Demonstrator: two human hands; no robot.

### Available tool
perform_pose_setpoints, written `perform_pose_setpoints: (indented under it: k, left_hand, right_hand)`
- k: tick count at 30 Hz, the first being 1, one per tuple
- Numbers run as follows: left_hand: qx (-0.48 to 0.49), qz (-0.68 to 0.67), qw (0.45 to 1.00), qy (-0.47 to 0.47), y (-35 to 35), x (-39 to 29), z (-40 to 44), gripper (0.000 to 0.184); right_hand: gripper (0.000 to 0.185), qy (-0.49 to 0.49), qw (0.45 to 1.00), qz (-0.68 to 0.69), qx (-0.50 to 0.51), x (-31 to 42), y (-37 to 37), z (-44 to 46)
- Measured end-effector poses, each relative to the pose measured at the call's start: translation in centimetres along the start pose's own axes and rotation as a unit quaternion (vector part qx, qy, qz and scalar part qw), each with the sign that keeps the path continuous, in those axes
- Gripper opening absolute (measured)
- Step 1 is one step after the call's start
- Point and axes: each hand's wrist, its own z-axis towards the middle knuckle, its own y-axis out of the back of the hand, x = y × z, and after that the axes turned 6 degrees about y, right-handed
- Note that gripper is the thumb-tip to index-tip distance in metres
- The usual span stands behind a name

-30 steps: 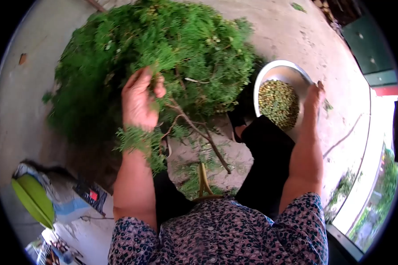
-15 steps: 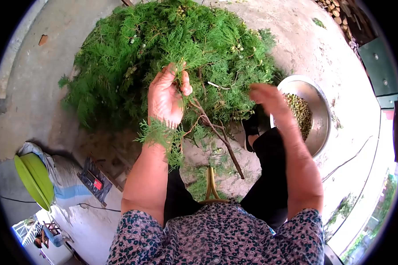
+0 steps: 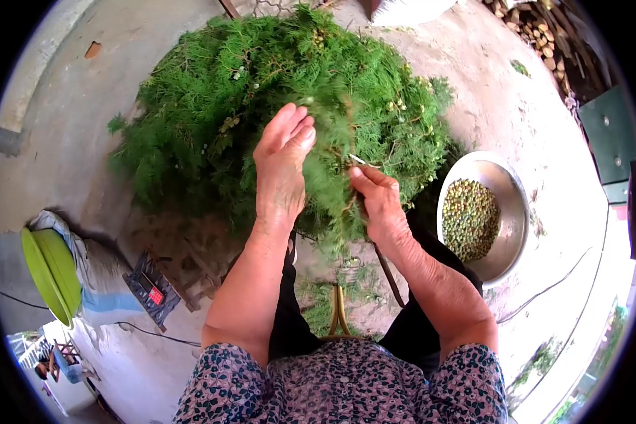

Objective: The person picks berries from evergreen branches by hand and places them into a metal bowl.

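Note:
My right hand (image 3: 383, 205) is closed round the brown stem of a leafy conifer branch (image 3: 339, 201). The stem's bare lower end sticks out below that hand, and the green sprays are smeared by motion. Left of the branch, my left hand (image 3: 281, 162) is open, its fingers stretched upward beside the foliage. Behind both hands rises a large heap of conifer branches (image 3: 205, 92), with small pale cones among the leaves. A metal basin (image 3: 505, 240) stands to the right of my right hand, with many small green-brown cones (image 3: 468, 220) in it.
At the left are a lime-green tub (image 3: 49, 275), a pale sack (image 3: 106, 283) and a dark crate-like object (image 3: 150, 290). Chopped firewood (image 3: 544, 46) and a green cabinet (image 3: 608, 134) stand at the far right. Leaf scraps lie between my legs.
My right hand has come left from beside the basin and taken hold of the branch's stem. My left hand has let go of the branch and opened. The view has shifted slightly.

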Motion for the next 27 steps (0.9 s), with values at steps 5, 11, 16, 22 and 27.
perform_pose_setpoints:
  k: [5, 11, 16, 22, 27]
  left_hand:
    - [-0.02, -0.019, 1.0, 0.012, 1.8, 1.5, 0.8, 0.006]
    - [-0.018, 0.159, 0.98, -0.119, -0.1, 2.2, 0.0, 0.01]
    - [0.075, 0.185, 0.979, -0.029, -0.3, 2.1, -0.3, 0.013]
    - [0.029, 0.359, 0.891, -0.277, -2.0, 1.4, -0.9, 0.018]
    - [-0.015, 0.462, 0.853, -0.241, -1.9, 1.9, -0.6, 0.028]
  right_hand:
    - [0.024, 0.024, 0.999, 0.022, 0.011, 1.6, 1.7, 0.8]
    - [0.029, 0.019, 0.989, 0.105, 0.102, 3.7, 3.1, 0.6]
    - [0.031, 0.029, 0.981, 0.134, 0.139, 4.4, 3.8, 0.7]
    - [0.033, 0.033, 0.983, 0.114, 0.14, 4.6, 3.2, 0.2]
    - [0.034, 0.027, 0.984, 0.085, 0.153, 4.5, 3.0, 0.0]
